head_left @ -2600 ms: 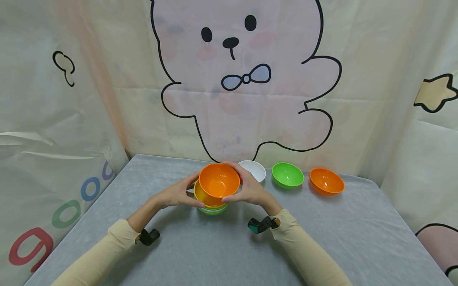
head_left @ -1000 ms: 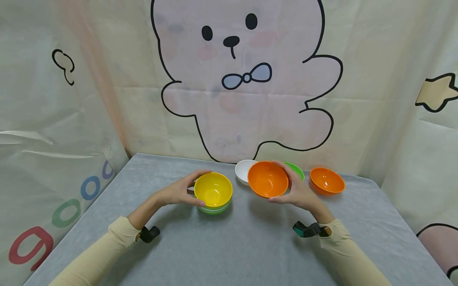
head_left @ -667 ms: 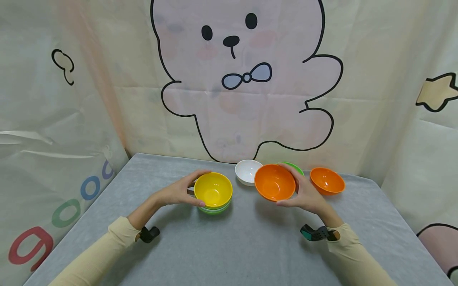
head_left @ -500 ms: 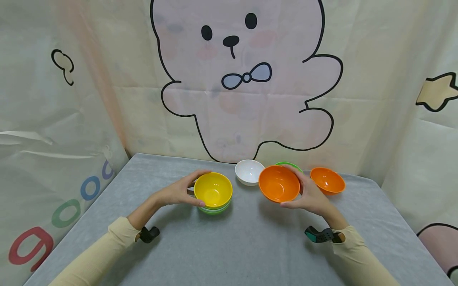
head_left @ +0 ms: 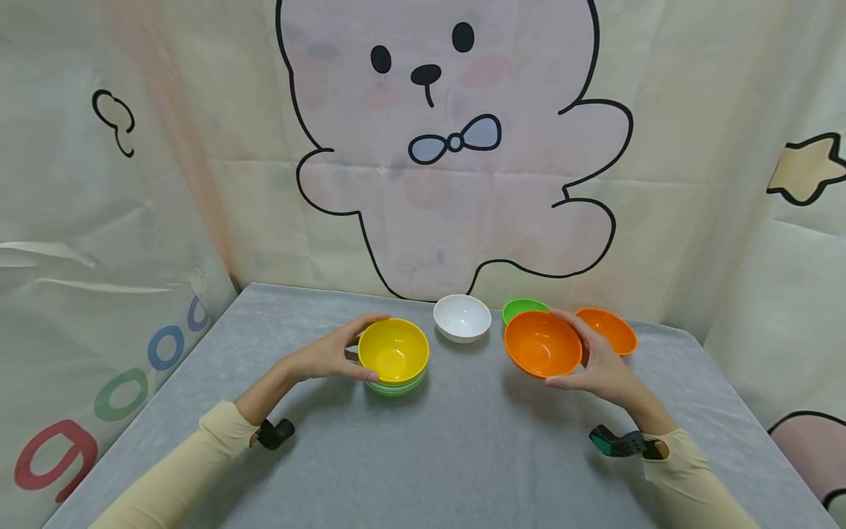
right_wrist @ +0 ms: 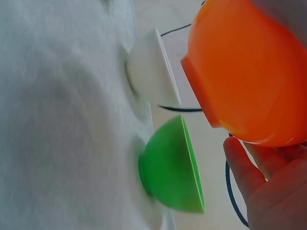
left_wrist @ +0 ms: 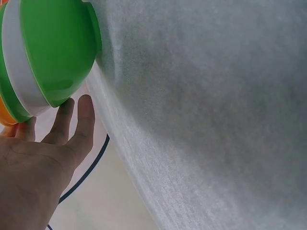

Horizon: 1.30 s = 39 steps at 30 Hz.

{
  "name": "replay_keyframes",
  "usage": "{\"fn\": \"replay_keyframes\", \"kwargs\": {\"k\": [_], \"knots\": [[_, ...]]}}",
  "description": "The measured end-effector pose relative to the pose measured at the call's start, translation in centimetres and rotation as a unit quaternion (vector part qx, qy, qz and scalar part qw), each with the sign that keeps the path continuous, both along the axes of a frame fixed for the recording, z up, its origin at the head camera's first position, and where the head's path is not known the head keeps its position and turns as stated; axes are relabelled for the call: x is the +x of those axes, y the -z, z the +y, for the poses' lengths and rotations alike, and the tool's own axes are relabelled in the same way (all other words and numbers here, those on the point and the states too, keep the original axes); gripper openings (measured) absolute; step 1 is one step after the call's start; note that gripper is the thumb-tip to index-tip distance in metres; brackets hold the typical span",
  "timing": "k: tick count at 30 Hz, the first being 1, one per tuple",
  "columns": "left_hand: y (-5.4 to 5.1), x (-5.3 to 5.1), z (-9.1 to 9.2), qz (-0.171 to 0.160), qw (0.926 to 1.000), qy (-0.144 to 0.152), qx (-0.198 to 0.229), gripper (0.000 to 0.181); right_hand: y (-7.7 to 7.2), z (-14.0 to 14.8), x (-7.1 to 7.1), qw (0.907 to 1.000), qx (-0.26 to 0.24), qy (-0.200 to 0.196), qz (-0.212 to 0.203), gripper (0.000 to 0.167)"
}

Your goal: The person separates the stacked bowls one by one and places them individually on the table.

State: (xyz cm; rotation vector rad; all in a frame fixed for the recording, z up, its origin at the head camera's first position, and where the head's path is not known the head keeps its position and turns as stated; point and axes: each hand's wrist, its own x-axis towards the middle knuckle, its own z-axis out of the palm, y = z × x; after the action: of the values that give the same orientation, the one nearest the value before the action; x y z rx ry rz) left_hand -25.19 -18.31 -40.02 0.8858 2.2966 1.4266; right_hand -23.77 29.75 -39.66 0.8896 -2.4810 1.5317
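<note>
My left hand (head_left: 330, 356) holds the side of a stack of nested bowls, thumb in front and fingers behind. On top is a yellow bowl (head_left: 394, 351); beneath it, the left wrist view shows a white bowl (left_wrist: 21, 62) between green ones, the lowest green bowl (left_wrist: 60, 48) standing on the cloth. My right hand (head_left: 604, 371) grips an orange bowl (head_left: 543, 345) by its right side, lifted above the table and tilted towards me. Behind it a green bowl (head_left: 522, 307) is partly hidden. In the right wrist view, the lifted bowl's underside is off the cloth.
A white bowl (head_left: 463, 318) stands near the back edge, left of the green one. Another orange bowl (head_left: 611, 330) sits at the right end of that row, partly behind my right hand. Grey cloth (head_left: 423, 455) covers the table. A printed curtain (head_left: 423, 220) hangs behind.
My right hand has lifted the orange bowl off the stack and carried it right, past the white bowl to before the green one. My left hand stays at the stack, whose yellow bowl is now uncovered.
</note>
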Motion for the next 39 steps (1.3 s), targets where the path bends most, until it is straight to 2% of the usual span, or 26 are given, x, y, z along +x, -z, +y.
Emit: {"fn": "replay_keyframes", "kwargs": {"k": [7, 18, 26, 29, 39], "knots": [[0.1, 0.0, 0.0, 0.001, 1.0000, 0.002, -0.001, 0.092, 0.0, 1.8, 0.6, 0.9996, 0.013, 0.026, 0.000, 0.098], [0.2, -0.2, -0.1, 0.002, 1.0000, 0.001, 0.000, 0.093, -0.3, 4.3, 1.6, 0.9988, -0.002, 0.049, 0.005, 0.095], [0.0, -0.2, 0.0, 0.000, 1.0000, 0.001, -0.003, 0.096, -0.1, 7.4, 2.6, 0.9921, 0.050, 0.107, 0.040, 0.094], [0.0, -0.1, -0.1, -0.001, 1.0000, 0.002, -0.002, 0.096, -0.1, 8.8, 3.0, 0.9898, 0.056, 0.121, 0.049, 0.092], [0.2, -0.1, -0.1, -0.002, 1.0000, 0.004, 0.001, 0.094, 0.3, 13.3, 4.5, 0.9816, 0.054, 0.182, 0.018, 0.085]]}}
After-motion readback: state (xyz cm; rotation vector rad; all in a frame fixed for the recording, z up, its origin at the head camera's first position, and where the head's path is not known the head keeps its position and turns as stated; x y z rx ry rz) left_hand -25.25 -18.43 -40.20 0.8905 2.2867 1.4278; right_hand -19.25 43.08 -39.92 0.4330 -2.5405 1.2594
